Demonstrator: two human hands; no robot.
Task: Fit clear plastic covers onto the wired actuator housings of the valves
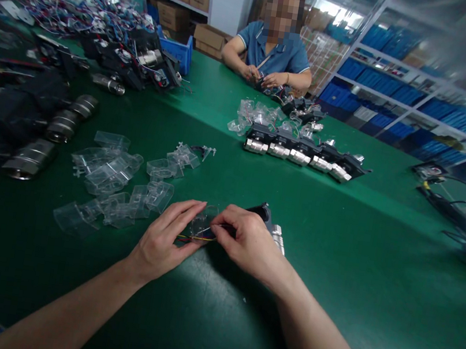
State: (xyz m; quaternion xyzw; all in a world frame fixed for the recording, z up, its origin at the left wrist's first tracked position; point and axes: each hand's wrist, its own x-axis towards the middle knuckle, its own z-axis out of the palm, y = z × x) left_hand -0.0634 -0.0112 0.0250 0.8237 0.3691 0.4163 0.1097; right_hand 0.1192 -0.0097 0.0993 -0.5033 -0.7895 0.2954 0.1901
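Observation:
My left hand [164,237] is closed around a small clear plastic cover [200,223], fingers on its far side and thumb underneath. Yellow and red wires [193,238] run out beside the thumb. Opposite it, my right hand [245,237] pinches what looks like a thin wire at the cover's right edge; the fingertips partly hide it. Under and behind the right hand lies a black housing [265,211] with a silver metal fitting [278,238], mostly covered by that hand.
Loose clear plastic covers [111,171] are scattered left of my hands. Black units with metal fittings [300,149] stand in a row ahead; more units [19,107] pile up at left, beyond them tangled wires [85,15]. Across the green table [354,297], a person [273,52] handles parts.

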